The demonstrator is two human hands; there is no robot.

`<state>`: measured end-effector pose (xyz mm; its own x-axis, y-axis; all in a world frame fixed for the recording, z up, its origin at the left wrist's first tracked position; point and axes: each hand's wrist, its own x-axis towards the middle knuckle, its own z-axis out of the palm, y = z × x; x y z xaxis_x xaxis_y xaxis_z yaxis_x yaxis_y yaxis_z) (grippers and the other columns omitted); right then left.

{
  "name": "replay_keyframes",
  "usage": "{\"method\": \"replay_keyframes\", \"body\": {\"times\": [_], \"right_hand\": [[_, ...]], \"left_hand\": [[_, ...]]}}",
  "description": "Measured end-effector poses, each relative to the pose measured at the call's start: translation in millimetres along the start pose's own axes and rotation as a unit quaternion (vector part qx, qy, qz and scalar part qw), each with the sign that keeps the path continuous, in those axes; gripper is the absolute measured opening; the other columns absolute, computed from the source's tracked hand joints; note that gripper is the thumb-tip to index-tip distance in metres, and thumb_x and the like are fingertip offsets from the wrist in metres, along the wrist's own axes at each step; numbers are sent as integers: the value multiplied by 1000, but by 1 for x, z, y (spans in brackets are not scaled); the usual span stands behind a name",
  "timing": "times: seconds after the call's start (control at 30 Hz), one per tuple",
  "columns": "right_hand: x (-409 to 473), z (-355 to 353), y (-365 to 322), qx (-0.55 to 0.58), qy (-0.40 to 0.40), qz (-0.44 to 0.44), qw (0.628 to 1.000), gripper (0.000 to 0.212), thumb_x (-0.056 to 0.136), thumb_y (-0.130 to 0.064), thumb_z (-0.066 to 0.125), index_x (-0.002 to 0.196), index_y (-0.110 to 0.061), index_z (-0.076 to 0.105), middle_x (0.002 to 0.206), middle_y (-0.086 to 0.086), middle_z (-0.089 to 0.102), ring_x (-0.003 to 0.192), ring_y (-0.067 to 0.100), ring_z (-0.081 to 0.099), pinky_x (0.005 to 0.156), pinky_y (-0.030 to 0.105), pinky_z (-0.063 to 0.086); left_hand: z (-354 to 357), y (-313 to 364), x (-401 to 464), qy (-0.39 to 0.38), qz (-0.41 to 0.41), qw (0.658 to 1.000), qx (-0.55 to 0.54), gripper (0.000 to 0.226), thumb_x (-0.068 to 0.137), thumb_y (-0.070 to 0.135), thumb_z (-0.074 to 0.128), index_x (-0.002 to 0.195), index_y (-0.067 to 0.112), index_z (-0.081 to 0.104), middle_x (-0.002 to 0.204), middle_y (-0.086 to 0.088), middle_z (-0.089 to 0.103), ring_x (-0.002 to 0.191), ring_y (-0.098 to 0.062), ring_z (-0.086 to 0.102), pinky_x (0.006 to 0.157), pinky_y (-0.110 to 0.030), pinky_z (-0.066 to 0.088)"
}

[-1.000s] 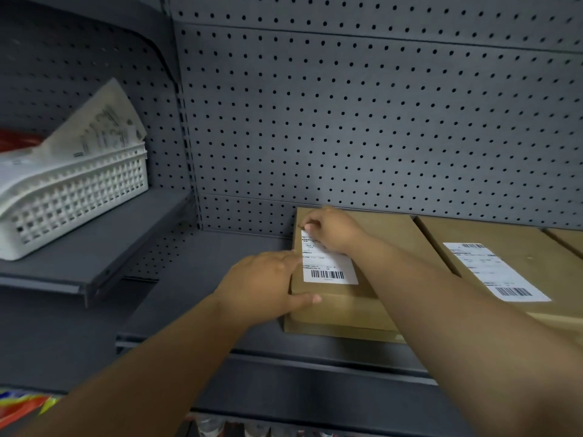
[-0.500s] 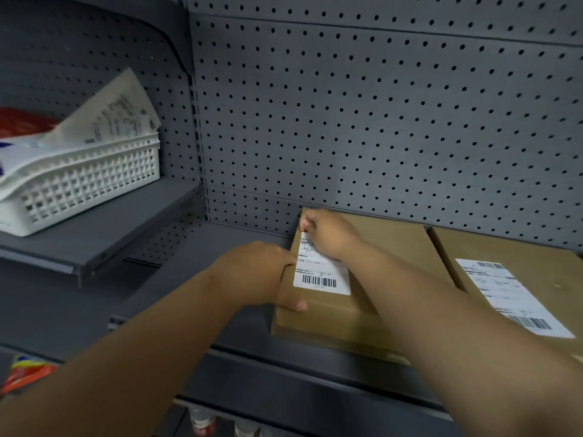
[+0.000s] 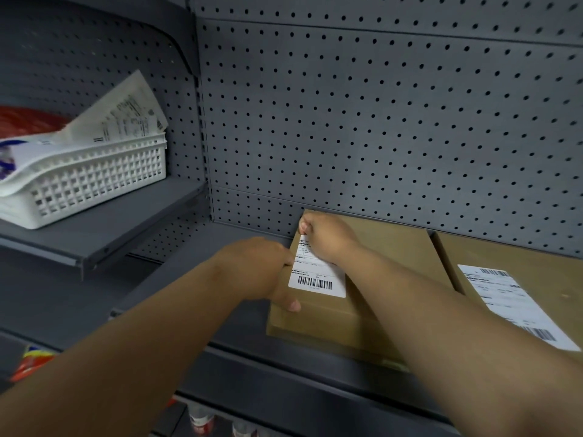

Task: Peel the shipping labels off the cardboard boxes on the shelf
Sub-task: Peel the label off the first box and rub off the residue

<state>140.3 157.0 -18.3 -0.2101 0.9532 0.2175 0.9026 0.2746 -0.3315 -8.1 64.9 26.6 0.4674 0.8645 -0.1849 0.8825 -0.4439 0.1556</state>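
Nearest, the left hand (image 3: 262,272) grips the left edge of the cardboard box (image 3: 394,250) on the shelf (image 3: 176,272). Its label (image 3: 315,279) runs lengthwise away from the person; the right hand (image 3: 326,238) pinches its far corner, so peeling likely comes nearward.

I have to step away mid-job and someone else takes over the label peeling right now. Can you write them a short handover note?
Left hand: holds the left side of the left box, thumb on its top.
Right hand: pinches the far corner of the left label; the rest of the label lies flat.
The right box sits beside it on the shelf, with the right label fully stuck.
Done: no label is off either box.
Left: peel this one, then the right one.
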Motion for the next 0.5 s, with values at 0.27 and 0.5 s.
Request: {"method": "replay_keyframes", "body": {"times": [0.27,0.5], "right_hand": [[1,1,2,37,-20,20,999,31,88,-5,38,64,-25,43,86,0,60,79,21,53,68,32,40],[-4,-4,5,134,29,29,990,24,97,-20,37,92,-21,60,113,2,62,100,17,54,85,31,40]], "left_hand": [[0,1,-2,-3,-7,1000,-2,63,73,52,71,129,31,52,117,8,53,109,-15,50,89,-31,43],[0,2,-3,-2,-3,1000,-5,64,74,51,70,131,31,50,122,6,53,110,-15,49,90,-31,42]]}}
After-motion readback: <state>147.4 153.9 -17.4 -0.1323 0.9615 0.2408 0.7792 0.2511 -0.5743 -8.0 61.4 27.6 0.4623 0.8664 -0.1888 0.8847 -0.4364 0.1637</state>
